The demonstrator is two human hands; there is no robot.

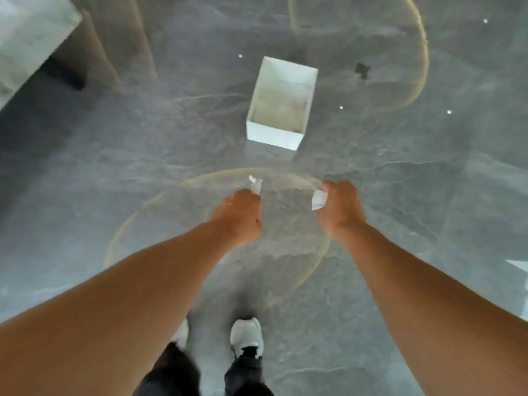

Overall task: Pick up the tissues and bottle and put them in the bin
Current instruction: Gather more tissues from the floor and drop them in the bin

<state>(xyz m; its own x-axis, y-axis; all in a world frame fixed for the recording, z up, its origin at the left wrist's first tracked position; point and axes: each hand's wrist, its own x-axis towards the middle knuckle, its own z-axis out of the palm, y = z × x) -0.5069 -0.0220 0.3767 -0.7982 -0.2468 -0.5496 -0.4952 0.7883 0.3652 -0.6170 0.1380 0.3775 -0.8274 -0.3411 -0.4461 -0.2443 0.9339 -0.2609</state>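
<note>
A white square bin [273, 135] stands open on the grey marble floor ahead of me, with pale contents in its bottom that are too blurred to name. My left hand [240, 215] is closed around a crumpled white tissue [255, 184] that sticks out above the fist. My right hand [341, 207] grips a second white tissue [318, 200] at its left side. Both hands are held out over the floor, short of the bin. No bottle is in view.
A pale stone block [31, 38] with a dark base fills the upper left corner. My feet in white shoes [247, 335] stand below the hands. A small dark mark [362, 70] lies on the floor right of the bin.
</note>
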